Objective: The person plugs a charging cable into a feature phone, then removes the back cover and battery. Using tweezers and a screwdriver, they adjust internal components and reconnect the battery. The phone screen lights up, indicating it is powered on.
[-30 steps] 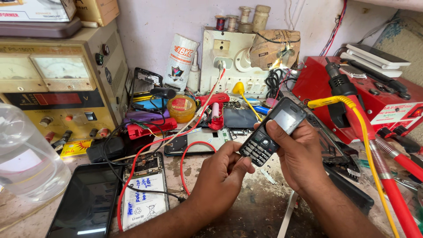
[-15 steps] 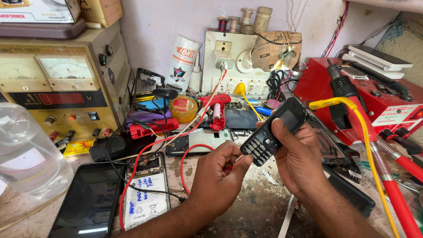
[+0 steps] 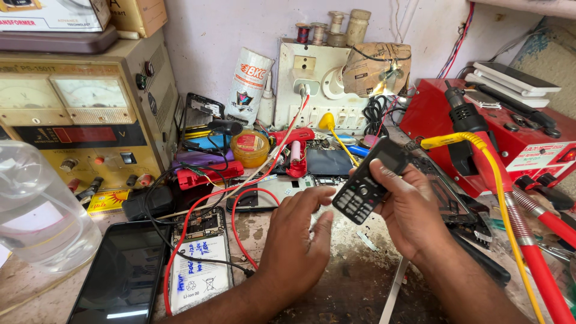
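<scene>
L hand (image 3: 297, 237) is now moving off the small black phone (image 3: 369, 183), fingers apart; R hand (image 3: 414, 207) is gripping phone w/ fingers clamped.

A white pouch (image 3: 247, 81) with red and dark printing is standing upright against the back wall, just left of the white socket board. At the upper left corner of the frame, a white box (image 3: 51, 13) with a red band is lying on top of the beige power supply, and a tan cardboard box (image 3: 139, 15) is sitting beside it. Below them, two pale meter dials (image 3: 60, 99) and a dark red display strip (image 3: 75, 134) are facing out. A small yellow packet (image 3: 108, 202) is lying under the supply. At the lower left, a dark glossy phone screen (image 3: 120, 279) is resting flat on the surface, next to a white battery label (image 3: 201, 273) with blue handwriting. The keypad phone's small dark screen (image 3: 391, 157) is tilting up in the right hand (image 3: 414, 207).
</scene>
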